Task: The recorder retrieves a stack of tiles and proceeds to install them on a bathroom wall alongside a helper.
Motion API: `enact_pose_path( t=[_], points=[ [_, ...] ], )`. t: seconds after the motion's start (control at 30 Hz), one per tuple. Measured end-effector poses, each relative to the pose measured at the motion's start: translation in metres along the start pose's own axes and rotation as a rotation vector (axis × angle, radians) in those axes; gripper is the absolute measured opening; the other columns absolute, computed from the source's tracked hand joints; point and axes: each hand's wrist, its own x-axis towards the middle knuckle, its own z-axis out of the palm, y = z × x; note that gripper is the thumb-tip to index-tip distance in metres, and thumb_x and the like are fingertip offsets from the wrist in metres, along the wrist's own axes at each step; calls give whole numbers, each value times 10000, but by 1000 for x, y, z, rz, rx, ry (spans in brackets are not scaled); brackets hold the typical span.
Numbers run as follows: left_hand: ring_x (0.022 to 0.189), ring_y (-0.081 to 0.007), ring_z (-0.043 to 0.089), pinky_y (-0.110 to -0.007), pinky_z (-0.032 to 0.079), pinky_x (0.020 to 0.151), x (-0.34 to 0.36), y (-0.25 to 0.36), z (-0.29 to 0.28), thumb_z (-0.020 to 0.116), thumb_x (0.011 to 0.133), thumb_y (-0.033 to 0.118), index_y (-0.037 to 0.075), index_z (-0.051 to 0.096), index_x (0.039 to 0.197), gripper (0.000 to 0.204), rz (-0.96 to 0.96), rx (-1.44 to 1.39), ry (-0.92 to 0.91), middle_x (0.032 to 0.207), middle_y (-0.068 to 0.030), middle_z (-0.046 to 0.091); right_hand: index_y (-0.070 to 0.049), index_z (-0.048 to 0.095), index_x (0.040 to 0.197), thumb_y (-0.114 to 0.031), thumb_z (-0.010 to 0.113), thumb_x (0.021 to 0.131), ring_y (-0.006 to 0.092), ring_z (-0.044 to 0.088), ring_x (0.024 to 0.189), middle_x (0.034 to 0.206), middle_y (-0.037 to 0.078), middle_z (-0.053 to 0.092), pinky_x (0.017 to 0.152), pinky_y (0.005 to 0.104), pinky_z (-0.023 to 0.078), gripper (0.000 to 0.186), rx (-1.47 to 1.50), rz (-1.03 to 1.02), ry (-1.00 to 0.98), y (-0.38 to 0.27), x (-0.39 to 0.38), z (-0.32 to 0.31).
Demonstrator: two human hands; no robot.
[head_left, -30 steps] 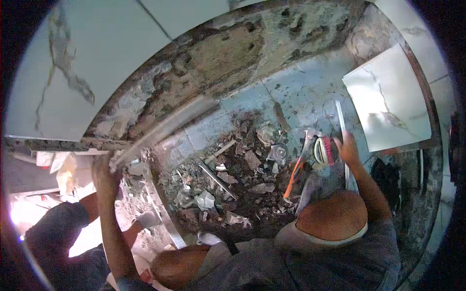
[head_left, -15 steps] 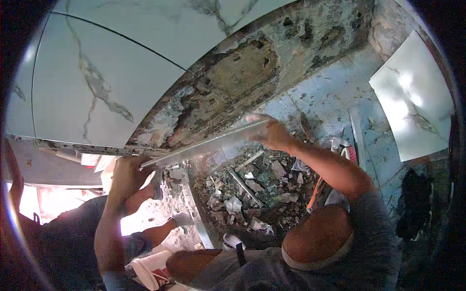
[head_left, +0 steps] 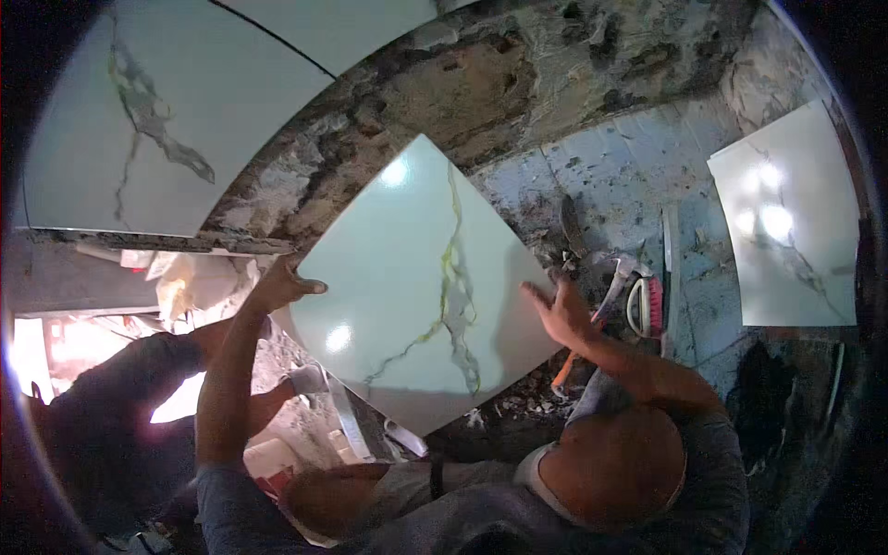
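A glossy white tile (head_left: 388, 240) with grey and yellow veins is held up in front of me, its marbled face toward me and one corner pointing up. My left hand (head_left: 280, 285) is closed on its left corner, the thumb lying over the face. At the opposite edge my right hand (head_left: 562, 310) grips the tile, thumb on the front and the other fingers partly hidden. Behind the tile's upper edges is the bare, rough wall strip (head_left: 453, 88) below the marbled wall tiles (head_left: 148, 129) at upper left.
More white tiles (head_left: 786, 240) lean at the far right. On the floor at right lie a hammer (head_left: 615, 287), a pink-bristled brush (head_left: 646, 307) and a metal bar (head_left: 670, 268). Rubble (head_left: 518, 402) shows below the tile. A co-worker's leg (head_left: 139, 370) and a white bucket (head_left: 268, 460) are at lower left.
The tile, seen nearly edge-on before, has turned so its marbled face shows. My right hand has moved down and right with its edge, and the tile now covers most of the rubble.
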Motion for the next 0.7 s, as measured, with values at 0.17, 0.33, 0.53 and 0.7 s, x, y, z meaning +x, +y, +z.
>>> enact_pose_path(
  t=[0.17, 0.33, 0.53, 0.7],
  points=[
    [515, -65, 465, -259, 378, 489, 58, -103, 69, 871, 678, 345, 40, 723, 887, 398, -70, -99, -9, 636, 20, 597, 109, 502, 1228, -538, 533, 925, 424, 642, 875, 979, 295, 641, 762, 461, 518, 716, -70, 208, -343, 12, -26, 30],
    [570, -83, 545, -268, 438, 514, 95, -161, 108, 842, 725, 337, 30, 722, 798, 337, -77, -145, -25, 662, 3, 639, 76, 478, 1287, -559, 492, 931, 457, 612, 965, 1048, 316, 620, 833, 484, 493, 728, -60, 414, -468, 22, -45, 63],
    [602, -103, 551, -289, 449, 551, 120, -183, 124, 847, 695, 386, 23, 734, 912, 439, -179, -169, -33, 692, -26, 648, 15, 435, 1357, -335, 498, 966, 447, 599, 951, 1168, 333, 534, 785, 475, 505, 529, -134, 149, -518, 56, -56, 92],
    [721, -177, 620, -334, 505, 672, 132, -173, 132, 837, 682, 443, -16, 694, 967, 558, -87, -26, 16, 763, -109, 672, -27, 478, 1319, -256, 524, 940, 437, 611, 898, 1155, 333, 528, 739, 475, 511, 445, -284, 50, -618, 54, -54, 89]
  ],
)
